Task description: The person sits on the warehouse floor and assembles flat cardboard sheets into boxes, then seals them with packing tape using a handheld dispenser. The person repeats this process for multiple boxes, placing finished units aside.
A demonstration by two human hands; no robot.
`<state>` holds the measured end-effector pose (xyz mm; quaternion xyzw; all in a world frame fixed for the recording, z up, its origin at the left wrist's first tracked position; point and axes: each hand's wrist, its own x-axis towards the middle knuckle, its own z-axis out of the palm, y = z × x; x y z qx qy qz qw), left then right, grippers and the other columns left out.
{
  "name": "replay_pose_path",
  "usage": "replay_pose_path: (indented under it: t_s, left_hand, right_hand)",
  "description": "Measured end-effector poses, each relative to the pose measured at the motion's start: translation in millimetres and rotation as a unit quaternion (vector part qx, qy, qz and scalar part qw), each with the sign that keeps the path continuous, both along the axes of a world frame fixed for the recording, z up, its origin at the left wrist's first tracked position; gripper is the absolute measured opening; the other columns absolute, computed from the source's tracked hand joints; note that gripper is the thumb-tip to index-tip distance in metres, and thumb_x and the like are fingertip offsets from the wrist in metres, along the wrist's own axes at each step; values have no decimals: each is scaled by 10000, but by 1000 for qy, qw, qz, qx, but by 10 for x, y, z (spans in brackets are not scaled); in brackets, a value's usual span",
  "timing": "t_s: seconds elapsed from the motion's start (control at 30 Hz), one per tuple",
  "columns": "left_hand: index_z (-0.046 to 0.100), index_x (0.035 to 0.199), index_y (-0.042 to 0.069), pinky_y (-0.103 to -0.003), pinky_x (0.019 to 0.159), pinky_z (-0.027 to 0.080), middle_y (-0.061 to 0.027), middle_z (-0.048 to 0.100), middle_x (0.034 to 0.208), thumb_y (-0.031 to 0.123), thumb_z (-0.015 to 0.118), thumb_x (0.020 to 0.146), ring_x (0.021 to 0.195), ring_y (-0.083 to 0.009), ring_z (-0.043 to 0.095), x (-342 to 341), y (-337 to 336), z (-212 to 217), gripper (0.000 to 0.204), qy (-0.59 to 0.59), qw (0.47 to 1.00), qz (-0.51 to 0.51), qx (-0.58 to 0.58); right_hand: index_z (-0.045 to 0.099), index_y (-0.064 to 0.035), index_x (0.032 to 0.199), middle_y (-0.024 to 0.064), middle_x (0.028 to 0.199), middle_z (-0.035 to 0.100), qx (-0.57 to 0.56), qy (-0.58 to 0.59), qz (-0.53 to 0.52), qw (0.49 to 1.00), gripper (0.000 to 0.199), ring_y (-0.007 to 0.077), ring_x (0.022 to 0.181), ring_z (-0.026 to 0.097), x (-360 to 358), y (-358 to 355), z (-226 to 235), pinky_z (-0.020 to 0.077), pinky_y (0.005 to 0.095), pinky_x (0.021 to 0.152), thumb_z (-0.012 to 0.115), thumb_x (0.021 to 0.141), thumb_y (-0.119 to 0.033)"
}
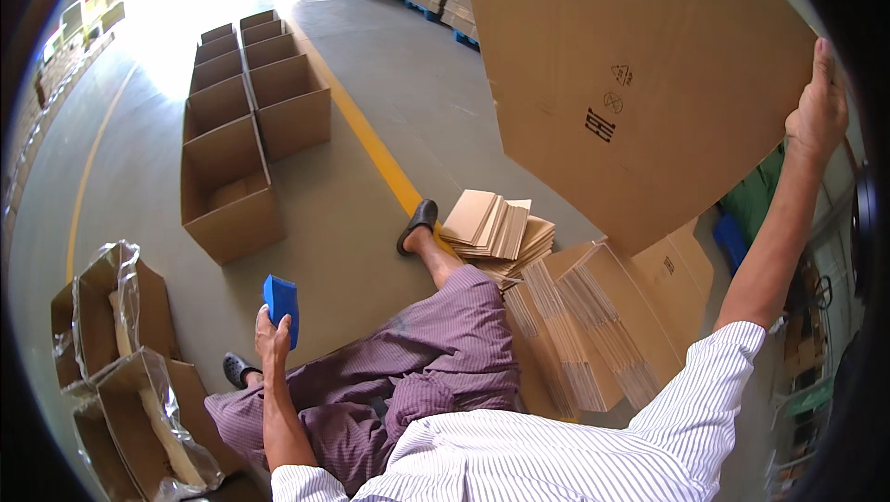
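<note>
Bare floor (371,252) between boxes (232,196)

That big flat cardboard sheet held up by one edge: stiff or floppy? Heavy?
Likely stiff: the flattened cardboard box stays planar though the right hand grips only its edge. Probably light for its size, held one-handed at arm's length. Broad face may swing or catch air.

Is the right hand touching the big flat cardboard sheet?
Touching. The head view shows the right hand gripping the right edge of the flat cardboard sheet, which it holds up.

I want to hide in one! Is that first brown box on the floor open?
Open: the nearest box in the row has no top closed, and its inside shows.
</note>
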<state>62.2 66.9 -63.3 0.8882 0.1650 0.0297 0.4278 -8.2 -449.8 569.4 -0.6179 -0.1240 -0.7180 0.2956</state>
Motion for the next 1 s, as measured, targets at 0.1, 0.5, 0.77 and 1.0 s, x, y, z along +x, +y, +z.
replay_pose_path:
  t_s: [0.1,0.5,0.77,1.0]
  left_hand:
    - [434,1403,82,-433,996,451,-196,558,1330,276,684,846,1189,-364,570,-5,-22,-5,641,1,1000,26,-5]
    - [344,1481,34,-380,1077,372,-201,434,1451,117,557,960,1255,-288,493,77,668,92,570,-261,897,274,-230]
    - [310,1509,64,-386,1115,328,-211,366,1509,116,508,981,1323,-307,442,-453,1088,503,566,-286,867,383,-140]
    - [318,1509,90,-392,1120,325,-209,393,1497,150,510,975,1334,-335,444,-703,1228,574,570,-259,868,423,-22]
  right_hand:
    - [714,-32,1085,78,1073,701,-53,46,-74,995,432,143,995,639,258,-14,50,501,282,911,709,880,-413]
    - [692,-80,991,18,869,700,-205,317,212,901,218,94,780,621,1415,2194,-1879,497,251,719,637,939,-285]
    - [651,-68,1062,88,854,715,-284,263,436,813,271,162,754,695,1654,3206,-3206,536,267,656,745,855,-216]
    - [637,-77,1078,110,964,698,-395,387,380,742,359,336,902,663,1697,2935,-4267,538,409,758,775,787,-237]
